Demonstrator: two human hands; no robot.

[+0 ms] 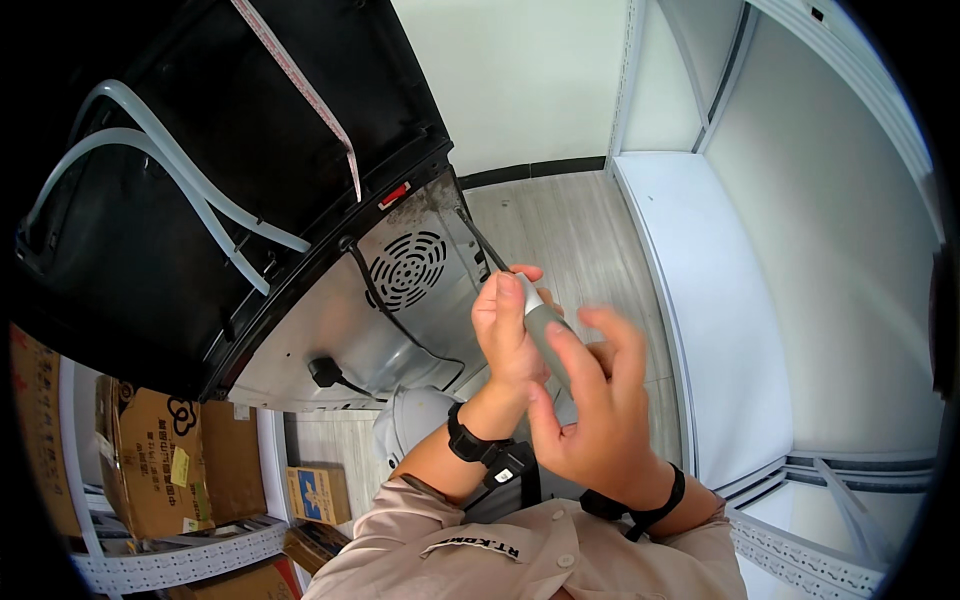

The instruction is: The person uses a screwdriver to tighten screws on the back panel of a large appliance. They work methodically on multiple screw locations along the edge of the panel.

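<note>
My left hand point(508, 325) is closed around the front of a screwdriver with a grey handle point(545, 335). Its long dark shaft point(483, 240) slants up and left, the tip at the right edge of an appliance's metal back panel point(330, 320). What the tip meets is too small to make out. Over the handle's rear end is my right hand point(605, 430), its fingers apart and partly blurred, the index finger against the handle. The panel has a round vent grille point(408, 270), a black cord, and a black plug point(325, 372) hanging in front of it.
Two pale hoses point(185, 180) and a red-marked white strip point(310, 90) lie on the appliance's black upper part point(270, 130). Cardboard boxes point(160, 470) stand on a shelf at lower left; a smaller box point(318, 495) is beside it. White shelving point(715, 300) lines the right.
</note>
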